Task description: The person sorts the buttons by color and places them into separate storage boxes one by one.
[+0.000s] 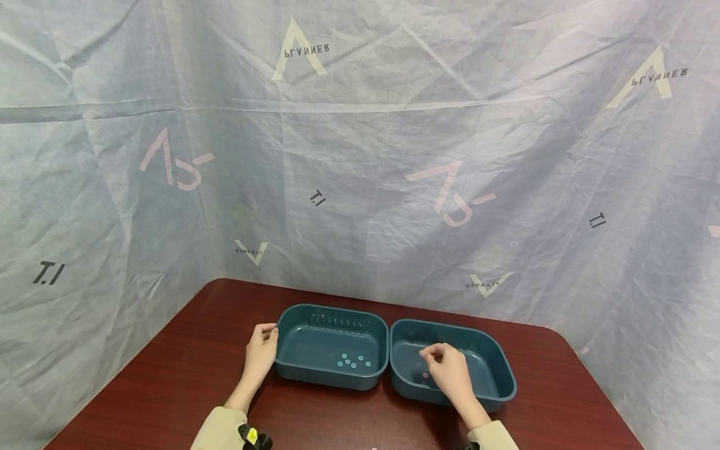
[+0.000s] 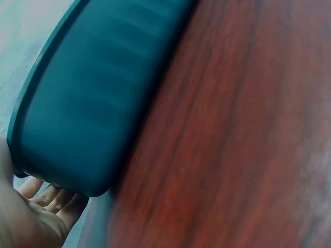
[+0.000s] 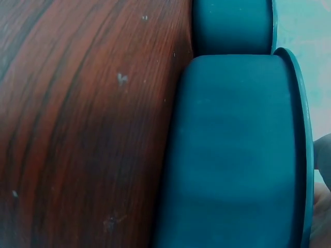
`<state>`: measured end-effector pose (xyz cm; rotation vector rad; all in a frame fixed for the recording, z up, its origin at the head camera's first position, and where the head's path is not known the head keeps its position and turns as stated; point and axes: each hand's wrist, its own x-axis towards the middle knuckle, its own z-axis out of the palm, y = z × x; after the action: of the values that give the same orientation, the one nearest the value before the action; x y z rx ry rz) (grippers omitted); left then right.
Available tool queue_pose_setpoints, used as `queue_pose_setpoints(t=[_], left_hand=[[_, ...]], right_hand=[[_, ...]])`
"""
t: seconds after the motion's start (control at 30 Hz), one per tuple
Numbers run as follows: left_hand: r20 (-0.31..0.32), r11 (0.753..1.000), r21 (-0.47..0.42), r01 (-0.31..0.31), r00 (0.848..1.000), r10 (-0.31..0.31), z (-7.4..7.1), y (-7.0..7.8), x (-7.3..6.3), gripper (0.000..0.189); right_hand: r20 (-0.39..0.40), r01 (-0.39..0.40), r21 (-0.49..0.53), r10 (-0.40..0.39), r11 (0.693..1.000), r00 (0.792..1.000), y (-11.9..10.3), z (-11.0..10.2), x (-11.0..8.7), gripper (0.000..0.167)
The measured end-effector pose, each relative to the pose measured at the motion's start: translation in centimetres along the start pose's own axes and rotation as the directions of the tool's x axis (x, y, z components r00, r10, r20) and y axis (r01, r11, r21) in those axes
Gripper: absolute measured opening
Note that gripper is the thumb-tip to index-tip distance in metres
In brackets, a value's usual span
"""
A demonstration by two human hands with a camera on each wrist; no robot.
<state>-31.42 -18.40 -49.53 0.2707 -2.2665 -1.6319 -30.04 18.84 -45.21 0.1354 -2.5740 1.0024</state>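
My left hand (image 1: pixel 261 353) is at the left end of the left teal plastic tub (image 1: pixel 332 373). In the left wrist view its fingers (image 2: pixel 62 204) lie against the tub's outer end wall, with the thumb at the rim. Several small light-blue round button-like pieces (image 1: pixel 347 362) lie on that tub's floor, towards the front right. My right hand (image 1: pixel 450 369) hangs over the right teal tub (image 1: pixel 495 369), thumb and fingertips brought together; I cannot tell whether something small is between them. A small pink round piece (image 1: pixel 425 375) lies in this tub, below the fingertips.
Both tubs stand side by side on a dark red wood-grain table (image 1: pixel 337 415), their near ends meeting. Behind and beside the table hangs a pale printed cloth (image 1: pixel 360 187). A small pale pink object (image 1: pixel 374 449) shows at the bottom edge of the head view.
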Motion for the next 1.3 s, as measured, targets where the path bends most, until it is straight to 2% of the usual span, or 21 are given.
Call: queue_pose_setpoints(t=[0.87, 1.17, 1.3], left_hand=[[-0.015, 1.0, 0.012, -0.011, 1.0, 0.011, 0.1, 0.1, 0.1, 0.03], [-0.005, 1.0, 0.006, -0.013, 1.0, 0.013, 0.0, 0.0, 0.1, 0.031], [0.003, 1.0, 0.004, -0.012, 1.0, 0.012, 0.0, 0.0, 0.1, 0.032]], right_hand=[[-0.01, -0.017, -0.004, 0.016, 1.0, 1.0, 0.1, -0.7, 0.0, 0.004], [-0.03, 0.038, 0.015, -0.038, 0.999, 0.999, -0.5, -0.9, -0.7, 0.005], [0.001, 0.013, 0.014, -0.013, 1.0, 1.0, -1.1, -0.9, -0.9, 0.007]])
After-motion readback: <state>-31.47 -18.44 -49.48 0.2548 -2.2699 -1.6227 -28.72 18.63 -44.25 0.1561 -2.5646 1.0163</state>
